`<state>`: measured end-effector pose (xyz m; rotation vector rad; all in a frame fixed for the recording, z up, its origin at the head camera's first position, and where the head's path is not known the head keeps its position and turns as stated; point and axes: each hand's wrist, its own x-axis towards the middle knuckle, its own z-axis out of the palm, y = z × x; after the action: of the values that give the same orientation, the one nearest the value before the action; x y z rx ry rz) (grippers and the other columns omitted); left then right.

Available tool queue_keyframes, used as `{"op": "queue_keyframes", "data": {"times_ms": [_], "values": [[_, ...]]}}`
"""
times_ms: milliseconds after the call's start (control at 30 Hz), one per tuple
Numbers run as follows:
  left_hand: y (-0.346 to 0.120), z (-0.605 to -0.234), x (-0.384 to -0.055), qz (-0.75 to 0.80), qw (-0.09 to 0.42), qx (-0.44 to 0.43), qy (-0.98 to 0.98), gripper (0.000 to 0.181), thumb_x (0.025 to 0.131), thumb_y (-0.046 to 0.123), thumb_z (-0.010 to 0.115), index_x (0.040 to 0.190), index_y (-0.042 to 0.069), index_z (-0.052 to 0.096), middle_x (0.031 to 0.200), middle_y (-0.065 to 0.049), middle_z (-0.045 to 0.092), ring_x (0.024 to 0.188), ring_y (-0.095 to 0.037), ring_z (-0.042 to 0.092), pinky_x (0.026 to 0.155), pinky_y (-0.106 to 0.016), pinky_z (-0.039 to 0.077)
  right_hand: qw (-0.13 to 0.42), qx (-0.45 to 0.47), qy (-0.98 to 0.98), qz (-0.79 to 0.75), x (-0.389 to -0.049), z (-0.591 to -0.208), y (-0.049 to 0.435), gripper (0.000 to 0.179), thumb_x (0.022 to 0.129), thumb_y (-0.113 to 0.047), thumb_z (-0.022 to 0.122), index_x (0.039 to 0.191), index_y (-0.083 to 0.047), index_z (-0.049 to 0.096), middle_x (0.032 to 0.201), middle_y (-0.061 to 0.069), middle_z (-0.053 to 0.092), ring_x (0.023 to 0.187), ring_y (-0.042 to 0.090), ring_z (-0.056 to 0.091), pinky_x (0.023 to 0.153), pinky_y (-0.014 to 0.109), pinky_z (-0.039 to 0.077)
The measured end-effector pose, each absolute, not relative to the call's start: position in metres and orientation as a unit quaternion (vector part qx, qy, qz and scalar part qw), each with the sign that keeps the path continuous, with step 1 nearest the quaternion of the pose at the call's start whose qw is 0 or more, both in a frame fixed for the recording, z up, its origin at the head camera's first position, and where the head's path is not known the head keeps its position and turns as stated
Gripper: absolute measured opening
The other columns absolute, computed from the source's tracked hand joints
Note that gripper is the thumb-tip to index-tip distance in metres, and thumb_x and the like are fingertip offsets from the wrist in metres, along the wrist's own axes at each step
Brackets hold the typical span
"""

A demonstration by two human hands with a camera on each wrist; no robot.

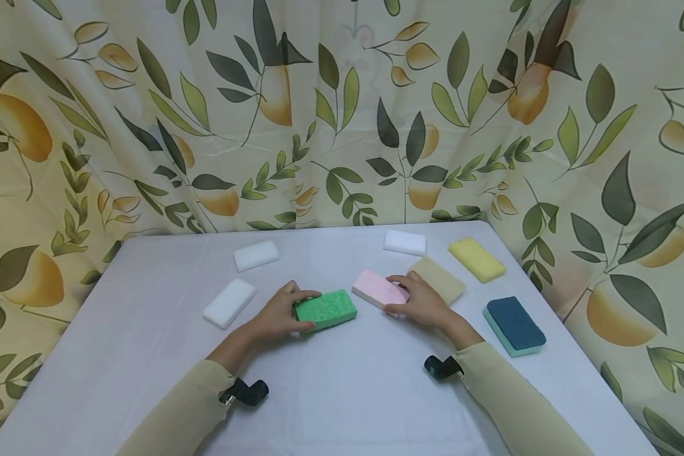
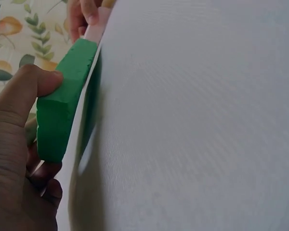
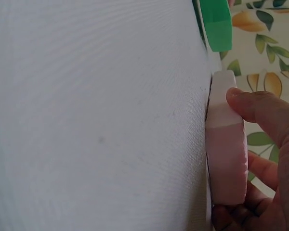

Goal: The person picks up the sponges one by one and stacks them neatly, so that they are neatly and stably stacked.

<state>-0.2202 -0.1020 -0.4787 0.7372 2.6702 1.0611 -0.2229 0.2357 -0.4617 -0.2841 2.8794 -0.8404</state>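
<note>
Your hands work apart: left hand (image 1: pixel 278 311) pinching the green sponge (image 1: pixel 327 308), right hand (image 1: pixel 423 303) the pink sponge (image 1: pixel 376 286) at its two o'clock. Sweeping the latter toward three o'clock could shove the beige slab (image 1: pixel 443 280); too light a pinch might let either slip.

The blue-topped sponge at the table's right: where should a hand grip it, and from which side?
Probably across its middle from above, with the right hand once free of the pink sponge. The blue-topped sponge lies flat, and its straight, thick long sides look unobstructed, leaving room for thumb and fingers.
</note>
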Motion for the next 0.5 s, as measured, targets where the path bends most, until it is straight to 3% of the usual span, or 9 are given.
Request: {"op": "queue_keyframes", "data": {"times_ms": [500], "values": [[-0.084,-0.474,-0.218,0.348,0.106,0.293,0.884,0.063,0.076,0.029,0.084,0.134,0.021,0.062,0.089,-0.001,0.034,0.084,-0.015,0.036,0.072,-0.026,0.031,0.061,-0.095,0.953,-0.280,-0.223,-0.462,0.237,0.076,0.078,-0.044,0.081,0.141,-0.013,0.053,0.099,0.007,0.044,0.091,0.021,0.045,0.074,0.032,0.035]]}}
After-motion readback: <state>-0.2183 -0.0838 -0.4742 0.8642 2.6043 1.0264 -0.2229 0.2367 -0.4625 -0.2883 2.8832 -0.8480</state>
